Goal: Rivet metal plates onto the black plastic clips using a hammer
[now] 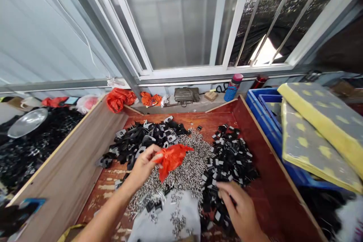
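My left hand (149,162) pinches a crumpled red plastic bag (172,159) above a heap of small silver metal parts (195,155). My right hand (236,204) is slightly blurred, its thumb and fingers apart, over the near edge of a pile of small black parts (229,159); nothing shows in it. Larger black and grey pieces (144,136) lie in a pile at the left of the red-brown tray. A white sheet (167,219) with scattered silver parts lies at the near middle.
Wooden side boards (65,155) frame the work surface. Blue crates (263,102) with grey-yellow padded pieces (317,140) stand at the right. Along the back ledge are orange bags (120,99), a grey pouch (186,93) and a blue bottle (234,87). A metal bowl (27,122) is at the far left.
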The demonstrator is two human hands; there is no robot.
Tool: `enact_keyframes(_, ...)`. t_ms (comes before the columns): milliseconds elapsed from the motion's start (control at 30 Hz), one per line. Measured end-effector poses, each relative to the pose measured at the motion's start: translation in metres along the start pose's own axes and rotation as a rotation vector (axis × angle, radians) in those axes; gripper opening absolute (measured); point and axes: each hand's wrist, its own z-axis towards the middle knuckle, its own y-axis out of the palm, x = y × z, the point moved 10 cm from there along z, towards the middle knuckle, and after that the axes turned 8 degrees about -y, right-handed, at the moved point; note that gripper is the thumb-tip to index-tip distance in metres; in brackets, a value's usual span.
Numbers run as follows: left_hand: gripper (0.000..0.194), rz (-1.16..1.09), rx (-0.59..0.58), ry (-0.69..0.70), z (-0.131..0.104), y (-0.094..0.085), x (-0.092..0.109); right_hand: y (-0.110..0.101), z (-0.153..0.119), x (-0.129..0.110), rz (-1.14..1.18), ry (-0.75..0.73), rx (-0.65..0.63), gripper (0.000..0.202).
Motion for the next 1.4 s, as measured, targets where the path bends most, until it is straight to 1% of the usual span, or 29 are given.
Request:
enact_keyframes(33,0.023,0.009,-0.019,0.010,-0.018,0.012,0.001,0.009,0.019,-0.006,0.014,-0.024,-0.076,0.020)
enact_keyframes(100,0.022,0.033,-0.046,0.035,-0.049,0.032,0.002,0.029,0.054,-0.026,-0.009,-0.080,-0.184,0.018)
enact_keyframes(133,0.022,0.048,-0.055,0.047,-0.061,0.040,0.003,0.042,0.067,-0.039,-0.033,-0.116,-0.245,0.013)
enact_keyframes(167,0.021,0.065,-0.062,0.058,-0.072,0.045,0.003,0.059,0.075,-0.052,-0.047,-0.155,-0.343,0.010)
enact_keyframes(200,0.020,0.083,-0.063,0.068,-0.082,0.048,0.004,0.074,0.078,-0.065,-0.043,-0.202,-0.429,0.012)
enact_keyframes(267,0.019,0.120,-0.055,0.090,-0.098,0.047,0.006,0.099,0.074,-0.087,0.000,-0.265,-0.555,0.016)
enact_keyframes(300,0.019,0.139,-0.049,0.104,-0.105,0.045,0.007,0.106,0.068,-0.093,0.037,-0.279,-0.586,0.015)
enact_keyframes(367,0.019,0.179,-0.041,0.132,-0.117,0.040,0.008,0.114,0.056,-0.099,0.110,-0.279,-0.606,0.010)
enact_keyframes(467,0.022,0.222,-0.054,0.173,-0.132,0.039,0.008,0.116,0.039,-0.107,0.149,-0.349,-0.611,0.013)
enact_keyframes(533,0.025,0.242,-0.095,0.177,-0.140,0.045,0.008,0.112,0.030,-0.116,0.126,-0.419,-0.593,0.018)
enact_keyframes(633,0.021,0.249,-0.128,0.091,-0.148,0.051,0.006,0.098,0.024,-0.124,0.068,-0.444,-0.505,0.017)
enact_keyframes(700,0.008,0.213,-0.117,-0.013,-0.154,0.051,0.002,0.081,0.025,-0.125,0.076,-0.409,-0.400,0.017)
enact_keyframes(733,0.007,0.191,-0.118,-0.058,-0.157,0.051,-0.001,0.071,0.026,-0.122,0.102,-0.366,-0.336,0.017)
enact_keyframes(800,0.015,0.112,-0.172,-0.126,-0.165,0.057,-0.007,0.049,0.031,-0.105,0.193,-0.216,-0.205,0.018)
enact_keyframes(867,0.014,0.018,-0.244,-0.163,-0.173,0.064,-0.016,0.026,0.035,-0.078,0.340,-0.016,-0.065,0.021)
enact_keyframes(900,0.018,-0.030,-0.265,-0.178,-0.175,0.067,-0.021,0.017,0.036,-0.063,0.439,0.082,0.000,0.023)
enact_keyframes(933,0.024,-0.076,-0.264,-0.196,-0.176,0.067,-0.027,0.011,0.036,-0.049,0.545,0.170,0.055,0.025)
enact_keyframes(967,0.030,-0.116,-0.236,-0.217,-0.176,0.065,-0.034,0.007,0.035,-0.037,0.627,0.241,0.090,0.026)
enact_keyframes(1000,0.034,-0.155,-0.188,-0.237,-0.175,0.061,-0.040,0.008,0.033,-0.028,0.665,0.286,0.086,0.025)
enact_keyframes(1033,0.038,-0.205,-0.130,-0.254,-0.173,0.056,-0.045,0.013,0.030,-0.022,0.652,0.296,0.032,0.024)
enact_keyframes(1067,0.041,-0.262,-0.073,-0.266,-0.171,0.052,-0.048,0.024,0.026,-0.022,0.595,0.260,-0.073,0.023)
enact_keyframes(1133,0.045,-0.378,0.004,-0.284,-0.169,0.047,-0.050,0.056,0.011,-0.034,0.427,0.075,-0.341,0.016)
enact_keyframes(1167,0.044,-0.432,0.010,-0.296,-0.169,0.049,-0.049,0.074,0.000,-0.042,0.355,-0.044,-0.450,0.011)
enact_keyframes(1200,0.043,-0.478,-0.004,-0.309,-0.168,0.053,-0.047,0.089,-0.011,-0.050,0.304,-0.149,-0.510,0.014)
enact_keyframes(1233,0.041,-0.515,-0.027,-0.324,-0.168,0.058,-0.044,0.100,-0.019,-0.057,0.275,-0.232,-0.518,0.022)
enact_keyframes(1267,0.041,-0.540,-0.053,-0.337,-0.168,0.063,-0.042,0.108,-0.024,-0.061,0.260,-0.279,-0.492,0.030)
enact_keyframes(1300,0.040,-0.554,-0.073,-0.344,-0.169,0.067,-0.040,0.112,-0.026,-0.064,0.255,-0.292,-0.454,0.034)
enact_keyframes(1333,0.040,-0.555,-0.081,-0.345,-0.170,0.068,-0.039,0.116,-0.027,-0.067,0.256,-0.286,-0.429,0.033)
enact_keyframes(1400,0.039,-0.527,-0.057,-0.329,-0.171,0.064,-0.040,0.116,-0.025,-0.072,0.245,-0.250,-0.413,0.022)
